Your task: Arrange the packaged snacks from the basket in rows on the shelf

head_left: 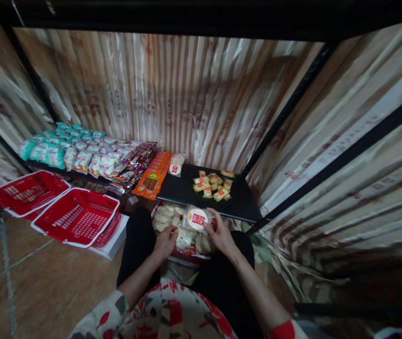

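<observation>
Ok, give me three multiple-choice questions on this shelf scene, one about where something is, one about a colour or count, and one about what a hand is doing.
1. Where do the small yellow packets lie?
A. on the black shelf
B. in a red basket
C. on the floor

2. How many red baskets stand on the floor at the left?
A. one
B. two
C. four

3. What is the right hand doing?
A. hanging free
B. holding a round white pack with a red label
C. resting on a basket

Answers:
1 A, they sit in a cluster on the dark shelf board.
2 B, two stand side by side.
3 B, its fingers grip the pack's edge, while the left hand rests on the clear bags below.
</observation>
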{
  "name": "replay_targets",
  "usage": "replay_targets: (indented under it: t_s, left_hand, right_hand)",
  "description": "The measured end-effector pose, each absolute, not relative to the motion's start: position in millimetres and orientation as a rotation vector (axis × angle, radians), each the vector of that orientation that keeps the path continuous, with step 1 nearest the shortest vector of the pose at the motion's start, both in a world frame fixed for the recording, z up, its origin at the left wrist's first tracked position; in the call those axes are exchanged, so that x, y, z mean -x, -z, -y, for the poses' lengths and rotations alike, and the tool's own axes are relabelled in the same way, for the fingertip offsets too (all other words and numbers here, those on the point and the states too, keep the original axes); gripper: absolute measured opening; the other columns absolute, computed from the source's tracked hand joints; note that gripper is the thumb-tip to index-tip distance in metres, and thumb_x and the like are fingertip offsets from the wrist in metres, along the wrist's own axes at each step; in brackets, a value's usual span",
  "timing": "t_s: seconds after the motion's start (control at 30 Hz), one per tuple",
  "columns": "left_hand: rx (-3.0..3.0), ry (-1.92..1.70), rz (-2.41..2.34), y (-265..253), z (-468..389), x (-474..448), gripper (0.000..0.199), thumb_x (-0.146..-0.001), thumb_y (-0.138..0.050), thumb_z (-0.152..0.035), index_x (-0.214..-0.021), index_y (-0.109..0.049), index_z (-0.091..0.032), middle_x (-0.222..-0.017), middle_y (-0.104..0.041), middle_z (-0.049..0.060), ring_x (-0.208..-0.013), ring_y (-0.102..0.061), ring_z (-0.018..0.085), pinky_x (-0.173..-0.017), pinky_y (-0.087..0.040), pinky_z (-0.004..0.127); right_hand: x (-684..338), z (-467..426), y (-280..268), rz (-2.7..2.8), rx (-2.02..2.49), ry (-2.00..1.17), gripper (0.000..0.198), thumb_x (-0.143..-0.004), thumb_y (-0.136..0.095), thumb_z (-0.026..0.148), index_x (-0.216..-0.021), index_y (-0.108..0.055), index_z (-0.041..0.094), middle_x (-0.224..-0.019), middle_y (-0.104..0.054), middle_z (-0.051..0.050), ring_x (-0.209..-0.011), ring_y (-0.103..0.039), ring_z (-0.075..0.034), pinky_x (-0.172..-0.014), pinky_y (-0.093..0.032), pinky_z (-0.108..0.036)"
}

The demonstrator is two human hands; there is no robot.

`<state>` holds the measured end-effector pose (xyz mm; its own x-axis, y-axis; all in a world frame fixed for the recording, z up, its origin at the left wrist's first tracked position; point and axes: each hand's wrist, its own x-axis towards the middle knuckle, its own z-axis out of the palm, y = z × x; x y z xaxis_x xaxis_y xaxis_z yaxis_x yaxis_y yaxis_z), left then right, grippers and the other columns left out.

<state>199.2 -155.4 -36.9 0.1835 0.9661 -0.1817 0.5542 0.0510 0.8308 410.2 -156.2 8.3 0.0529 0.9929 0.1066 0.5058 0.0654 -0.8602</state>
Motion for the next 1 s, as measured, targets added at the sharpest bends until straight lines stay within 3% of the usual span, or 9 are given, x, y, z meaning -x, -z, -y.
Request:
replay_targets:
  t_s: [0.1, 0.2, 0.33, 0.47, 0.6, 0.8, 1.0]
  left_hand:
    - [-1.448, -0.647, -1.334, 27, 154, -205, 0.042, -0.093, -0.029, -0.039, -0.106, -0.058, -0.013, -0.104, -0.066, 0.009, -0.092, -0.063, 0.017, -0.068, -0.051, 0.025]
    - [-1.267, -0.717, -1.140, 16, 156, -211, 0.048, -0.089, -0.037, -0.053, -0.103, -0.060, -0.012, -0.104, -0.066, 0.010, -0.089, -0.064, 0.017, -0.063, -0.051, 0.023]
    - [-0.966, -0.949, -1.037, 10, 155, -218, 0.047, -0.071, -0.060, -0.058, -0.089, -0.061, -0.014, -0.091, -0.066, 0.007, -0.082, -0.063, 0.016, -0.058, -0.048, 0.021]
    - [-0.904, -1.057, -1.143, 14, 144, -219, 0.043, -0.067, -0.062, -0.056, -0.082, -0.058, -0.016, -0.069, -0.059, 0.000, -0.063, -0.057, 0.012, -0.050, -0.041, 0.019]
    - [-0.912, -1.052, -1.139, 18, 131, -215, 0.046, -0.061, -0.064, -0.058, -0.079, -0.058, -0.015, -0.061, -0.054, -0.003, -0.053, -0.049, 0.010, -0.044, -0.034, 0.019]
    - [-1.004, -1.015, -1.043, 14, 108, -203, 0.041, -0.064, -0.064, -0.055, -0.077, -0.061, -0.016, -0.065, -0.058, 0.000, -0.059, -0.052, 0.012, -0.050, -0.038, 0.022]
    - [-1.159, -1.003, -1.069, 12, 61, -194, 0.028, -0.075, -0.056, -0.041, -0.083, -0.062, -0.015, -0.075, -0.065, 0.002, -0.069, -0.059, 0.015, -0.064, -0.045, 0.024]
  right_hand:
    - [-401, 155, -11, 1.463, 1.481, -0.838, 0.068, -0.076, -0.051, 0.041, -0.136, -0.028, 0.018, -0.065, -0.044, 0.006, -0.057, -0.047, -0.013, -0.058, -0.041, -0.026]
    - [-389, 154, -7, 1.345, 1.423, -0.922, 0.072, -0.074, -0.052, 0.042, -0.136, -0.024, 0.018, -0.063, -0.044, 0.008, -0.056, -0.049, -0.013, -0.058, -0.042, -0.026]
    - [-375, 153, 8, 1.282, 1.365, -1.083, 0.059, -0.072, -0.056, 0.041, -0.123, -0.035, 0.022, -0.063, -0.049, 0.007, -0.056, -0.052, -0.014, -0.055, -0.044, -0.026]
    - [-368, 152, 19, 1.280, 1.371, -1.171, 0.040, -0.073, -0.057, 0.045, -0.105, -0.045, 0.023, -0.064, -0.056, 0.003, -0.060, -0.059, -0.017, -0.055, -0.046, -0.027]
    - [-371, 143, 21, 1.353, 1.408, -1.090, 0.033, -0.072, -0.059, 0.053, -0.083, -0.056, 0.021, -0.075, -0.064, -0.003, -0.071, -0.062, -0.019, -0.066, -0.050, -0.030]
    - [-381, 108, 16, 1.319, 1.465, -1.110, 0.045, -0.062, -0.068, 0.054, -0.094, -0.063, 0.022, -0.080, -0.068, -0.004, -0.077, -0.063, -0.022, -0.071, -0.050, -0.034]
    - [-376, 59, 4, 1.374, 1.286, -1.340, 0.033, -0.064, -0.069, 0.045, -0.084, -0.063, 0.019, -0.077, -0.069, -0.003, -0.073, -0.063, -0.019, -0.070, -0.049, -0.032]
